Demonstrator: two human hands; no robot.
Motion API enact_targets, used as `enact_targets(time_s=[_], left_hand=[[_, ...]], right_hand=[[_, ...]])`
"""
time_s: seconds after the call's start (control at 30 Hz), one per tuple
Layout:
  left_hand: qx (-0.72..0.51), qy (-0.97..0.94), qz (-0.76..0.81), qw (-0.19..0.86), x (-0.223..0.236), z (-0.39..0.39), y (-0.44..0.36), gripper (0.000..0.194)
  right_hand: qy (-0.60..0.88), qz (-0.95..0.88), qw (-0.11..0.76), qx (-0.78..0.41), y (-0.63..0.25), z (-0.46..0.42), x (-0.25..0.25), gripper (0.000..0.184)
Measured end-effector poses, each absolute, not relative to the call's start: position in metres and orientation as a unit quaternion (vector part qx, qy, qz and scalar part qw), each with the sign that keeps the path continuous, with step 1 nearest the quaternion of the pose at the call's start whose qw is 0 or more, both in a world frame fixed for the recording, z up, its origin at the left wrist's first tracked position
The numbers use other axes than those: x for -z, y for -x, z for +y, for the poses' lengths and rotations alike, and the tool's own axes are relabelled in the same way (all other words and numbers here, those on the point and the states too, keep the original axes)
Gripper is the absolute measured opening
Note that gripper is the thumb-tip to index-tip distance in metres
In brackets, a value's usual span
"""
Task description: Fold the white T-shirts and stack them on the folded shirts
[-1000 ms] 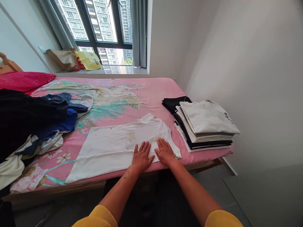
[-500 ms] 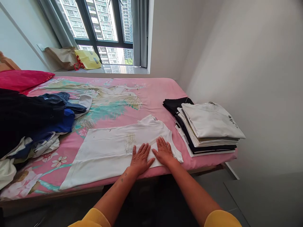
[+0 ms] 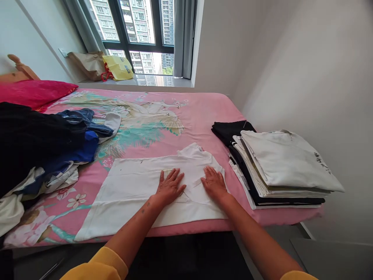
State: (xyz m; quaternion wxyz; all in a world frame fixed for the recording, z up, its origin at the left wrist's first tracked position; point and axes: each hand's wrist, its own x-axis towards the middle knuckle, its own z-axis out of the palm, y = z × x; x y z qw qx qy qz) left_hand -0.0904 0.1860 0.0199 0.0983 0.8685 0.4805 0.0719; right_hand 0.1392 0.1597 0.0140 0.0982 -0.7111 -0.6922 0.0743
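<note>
A white T-shirt lies flat on the pink flowered bedsheet, its neck end toward the right. My left hand rests palm down on the middle of the shirt, fingers spread, covering much of its printed patch. Near the neck and shoulder end, my right hand also lies flat on the cloth with fingers stretched out. Neither hand grips anything. A few creases run through the fabric between and below the hands.
To the right stands a stack of folded clothes, with a folded black garment behind it. A heap of loose clothes lies at left, before a red pillow. Bags, one yellow bag among them, sit on the windowsill.
My hands have moved apart over the shirt, the right one toward the neck end, the left slightly back. The shirt's right end looks flatter and wider. My view has shifted a little.
</note>
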Motion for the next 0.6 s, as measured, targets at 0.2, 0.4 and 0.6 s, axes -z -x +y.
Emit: enact_targets(time_s=[0.2, 0.4, 0.6], left_hand=[[-0.002, -0.768, 0.636, 0.078, -0.026, 0.246, 0.213, 0.066], [0.002, -0.655, 0.753, 0.067, -0.019, 0.292, 0.302, 0.064], [-0.037, -0.672, 0.738, 0.056, -0.006, 0.32, 0.329, 0.053]], right_hand=[[0.692, -0.717, 0.072, -0.027, -0.16, 0.185, -0.013, 0.044], [0.714, -0.699, 0.032, -0.004, -0.162, 0.22, -0.022, 0.038], [0.726, -0.681, 0.098, 0.004, -0.164, 0.277, -0.039, 0.024]])
